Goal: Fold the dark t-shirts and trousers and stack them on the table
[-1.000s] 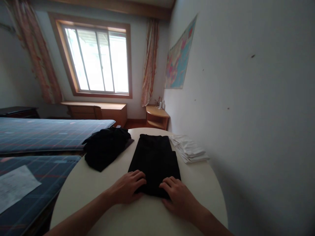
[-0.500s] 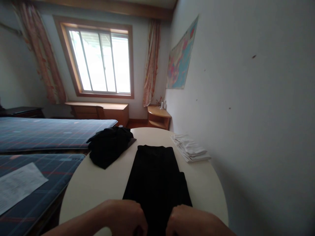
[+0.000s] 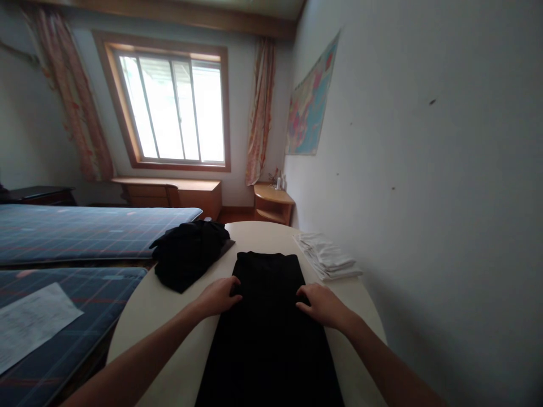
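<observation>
A black garment [image 3: 271, 345], its kind unclear, lies long and flat down the middle of the round cream table [image 3: 156, 333], running out of view at the bottom. At its left side, my left hand [image 3: 219, 295] has its thumb and fingers curled over the cloth edge. My right hand [image 3: 321, 304] pinches the opposite edge at about the same height. Dark cloth hides exactly how much fabric each hand grips. Beyond the hands, the garment's far end stays flat.
A crumpled black cloth pile [image 3: 189, 254] sits at the table's far left, and a folded white stack [image 3: 328, 257] at the far right near the wall [image 3: 445, 237]. Plaid mattresses [image 3: 97, 232] lie to the left, one bearing a paper sheet [image 3: 38, 322].
Both hands have moved forward from the near edge to the garment's upper part. The step in its right outline is gone; that side now runs straight.
</observation>
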Demonstrator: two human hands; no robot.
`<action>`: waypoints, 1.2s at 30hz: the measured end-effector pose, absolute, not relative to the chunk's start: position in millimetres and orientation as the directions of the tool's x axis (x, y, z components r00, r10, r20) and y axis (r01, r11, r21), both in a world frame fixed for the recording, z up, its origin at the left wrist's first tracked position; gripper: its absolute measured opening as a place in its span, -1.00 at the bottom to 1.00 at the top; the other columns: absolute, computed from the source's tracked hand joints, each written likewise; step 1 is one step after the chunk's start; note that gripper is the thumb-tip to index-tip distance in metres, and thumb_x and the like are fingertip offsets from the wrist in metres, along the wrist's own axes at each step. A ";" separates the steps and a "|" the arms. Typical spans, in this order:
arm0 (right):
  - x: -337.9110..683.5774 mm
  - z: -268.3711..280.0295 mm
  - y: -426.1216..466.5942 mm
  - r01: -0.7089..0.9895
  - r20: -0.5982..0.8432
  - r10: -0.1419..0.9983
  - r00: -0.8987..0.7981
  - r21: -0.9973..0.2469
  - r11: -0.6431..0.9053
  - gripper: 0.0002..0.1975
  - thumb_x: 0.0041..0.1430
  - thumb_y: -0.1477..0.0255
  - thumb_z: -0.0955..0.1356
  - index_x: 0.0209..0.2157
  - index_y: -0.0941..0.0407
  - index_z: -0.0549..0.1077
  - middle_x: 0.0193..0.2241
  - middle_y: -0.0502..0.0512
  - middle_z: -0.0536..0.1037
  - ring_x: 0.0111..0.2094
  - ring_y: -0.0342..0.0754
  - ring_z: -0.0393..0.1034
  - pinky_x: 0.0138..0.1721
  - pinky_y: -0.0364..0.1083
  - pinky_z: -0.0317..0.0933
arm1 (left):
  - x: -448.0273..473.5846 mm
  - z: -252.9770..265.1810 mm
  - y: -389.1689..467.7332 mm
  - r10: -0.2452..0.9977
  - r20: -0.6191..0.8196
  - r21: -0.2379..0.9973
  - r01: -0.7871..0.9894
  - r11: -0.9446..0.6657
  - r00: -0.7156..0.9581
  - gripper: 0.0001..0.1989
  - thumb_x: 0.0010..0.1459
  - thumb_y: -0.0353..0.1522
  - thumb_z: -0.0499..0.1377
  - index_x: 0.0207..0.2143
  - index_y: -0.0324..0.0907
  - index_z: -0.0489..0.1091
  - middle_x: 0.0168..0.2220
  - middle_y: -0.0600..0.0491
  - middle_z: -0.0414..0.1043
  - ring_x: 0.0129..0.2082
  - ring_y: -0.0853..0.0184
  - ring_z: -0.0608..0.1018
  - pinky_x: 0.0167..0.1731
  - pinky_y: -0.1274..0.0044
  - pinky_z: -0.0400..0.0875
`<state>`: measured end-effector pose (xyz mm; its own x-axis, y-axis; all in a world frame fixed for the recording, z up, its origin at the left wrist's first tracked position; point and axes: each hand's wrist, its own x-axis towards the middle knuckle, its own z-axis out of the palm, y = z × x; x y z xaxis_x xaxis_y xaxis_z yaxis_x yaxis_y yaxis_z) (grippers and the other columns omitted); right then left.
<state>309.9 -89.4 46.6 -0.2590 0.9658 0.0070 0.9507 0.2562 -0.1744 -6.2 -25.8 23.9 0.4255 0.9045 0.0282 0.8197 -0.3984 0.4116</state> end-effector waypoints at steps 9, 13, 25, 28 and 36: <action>308.9 62.8 -84.2 0.901 0.019 0.956 -0.294 -0.329 0.284 -0.81 0.23 0.39 0.30 -0.14 0.12 0.43 -0.22 0.14 0.57 -0.21 0.00 0.45 -0.18 -0.09 0.19 | -11.4 31.5 -18.7 0.894 0.171 0.723 0.563 -0.400 0.415 -0.77 -0.01 -0.39 0.10 -0.23 -0.19 0.38 -0.34 0.09 0.45 -0.38 0.35 0.46 -0.34 0.52 0.35; 309.5 60.8 -73.3 0.891 0.099 0.959 -0.267 -0.354 0.285 -0.77 0.24 0.37 0.30 -0.09 0.12 0.43 -0.17 0.15 0.58 -0.16 0.01 0.46 -0.12 -0.08 0.20 | -14.8 16.9 -3.7 0.931 0.206 0.737 0.578 -0.350 0.300 -0.76 -0.01 -0.36 0.14 -0.23 -0.20 0.39 -0.30 0.06 0.49 -0.36 0.32 0.50 -0.30 0.49 0.38; 291.7 21.0 -19.5 0.894 0.168 0.958 -0.233 -0.351 0.279 -0.69 0.33 0.34 0.22 -0.01 0.13 0.46 -0.07 0.19 0.55 -0.05 0.04 0.43 -0.01 -0.06 0.21 | -8.0 -16.6 93.2 0.918 0.306 0.688 0.608 -0.397 0.253 -0.55 0.18 -0.35 0.02 0.09 -0.26 0.37 0.08 -0.09 0.47 0.08 0.21 0.50 0.11 0.46 0.32; 291.0 13.5 -7.3 0.883 0.165 0.958 -0.234 -0.376 0.280 -0.68 0.34 0.38 0.20 0.00 0.16 0.46 -0.06 0.22 0.55 -0.03 0.04 0.43 0.02 -0.05 0.21 | -4.6 -20.7 112.4 0.906 0.300 0.656 0.625 -0.424 0.299 -0.64 0.14 -0.41 0.02 -0.06 -0.21 0.47 -0.08 -0.05 0.57 0.00 0.21 0.55 0.05 0.44 0.38; 295.9 -0.4 12.8 0.847 0.168 0.958 -0.233 -0.448 0.285 -0.71 0.33 0.38 0.20 -0.08 0.15 0.48 -0.10 0.20 0.54 -0.06 0.04 0.43 -0.01 -0.04 0.22 | -1.5 -8.8 148.1 0.875 0.271 0.498 0.720 -0.483 0.400 -0.73 0.11 -0.46 0.04 -0.24 -0.21 0.52 -0.27 -0.01 0.57 -0.25 0.27 0.58 -0.15 0.49 0.43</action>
<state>295.9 12.8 -0.4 -0.2333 0.9578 0.1677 0.8474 0.2849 -0.4480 -1.5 148.1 -8.8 0.3998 0.8755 0.2714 0.7201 -0.4833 0.4980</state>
